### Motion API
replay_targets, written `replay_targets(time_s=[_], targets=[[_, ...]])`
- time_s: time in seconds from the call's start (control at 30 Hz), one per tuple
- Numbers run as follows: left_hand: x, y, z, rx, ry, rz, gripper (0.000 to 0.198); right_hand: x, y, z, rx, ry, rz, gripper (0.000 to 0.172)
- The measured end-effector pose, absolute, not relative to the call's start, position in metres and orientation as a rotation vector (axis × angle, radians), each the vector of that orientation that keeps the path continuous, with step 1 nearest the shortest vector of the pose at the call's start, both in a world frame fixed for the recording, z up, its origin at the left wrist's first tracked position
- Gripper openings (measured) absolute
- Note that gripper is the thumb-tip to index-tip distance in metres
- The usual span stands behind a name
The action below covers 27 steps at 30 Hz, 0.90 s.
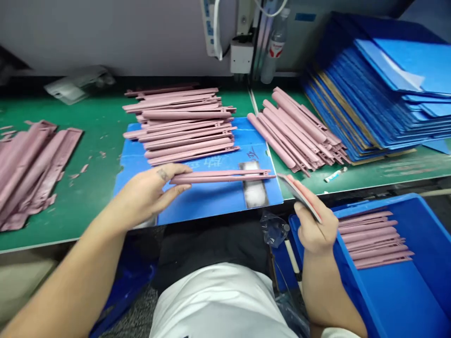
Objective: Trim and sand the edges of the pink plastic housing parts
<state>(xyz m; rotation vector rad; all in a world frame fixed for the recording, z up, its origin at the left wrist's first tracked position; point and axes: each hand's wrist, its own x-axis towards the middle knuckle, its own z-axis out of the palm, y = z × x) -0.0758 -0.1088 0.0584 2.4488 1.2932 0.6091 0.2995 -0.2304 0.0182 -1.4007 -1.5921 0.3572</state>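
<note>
1. Resting on a long pink plastic strip (221, 176), the left hand (148, 190) lies with its fingers loosely spread, fingertips touching the strip's near end, over a blue mat (207, 202) at lower center of the frame.
2. Pinching a flat pink piece (299, 197) between thumb and fingers, the right hand (315, 225) sits at lower right, just beside a blue plastic bin (369, 291) holding pink strips (373, 239).
3. Stacked pink strips (186, 126) lie on the mat at upper center, with a slanted bundle of pink strips (296, 131) just right of it on the green counter (88, 188).
4. Wider pink pieces (31, 173) sit at far left, and stacked blue sheets (380, 94) fill the upper right.
</note>
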Motion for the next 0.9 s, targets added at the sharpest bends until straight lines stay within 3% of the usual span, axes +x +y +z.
replay_targets(time_s=[0.13,0.23,0.47,0.63,0.8,0.9], targets=[[-0.094,-0.176,0.021,2.039,1.404,0.866,0.045,0.280,-0.190,0.003,-1.533,-1.922,0.220,0.064],[-0.076,-0.197,0.012,1.870,1.335,1.071,0.036,0.240,-0.182,-0.004,-1.652,-2.029,0.080,0.069],[-0.063,-0.213,0.027,2.054,1.143,1.212,0.017,0.160,-0.216,0.024,-1.003,-2.312,0.082,0.071],[-0.064,-0.213,0.024,2.146,1.111,1.278,0.032,0.193,-0.198,0.011,-1.447,-2.100,0.006,0.066],[-0.069,-0.215,0.019,2.174,1.128,1.258,0.025,0.185,-0.210,0.010,-1.054,-2.414,0.142,0.075],[-0.073,-0.218,0.012,2.120,1.217,1.222,0.033,0.221,-0.182,-0.001,-1.471,-2.216,0.114,0.067]])
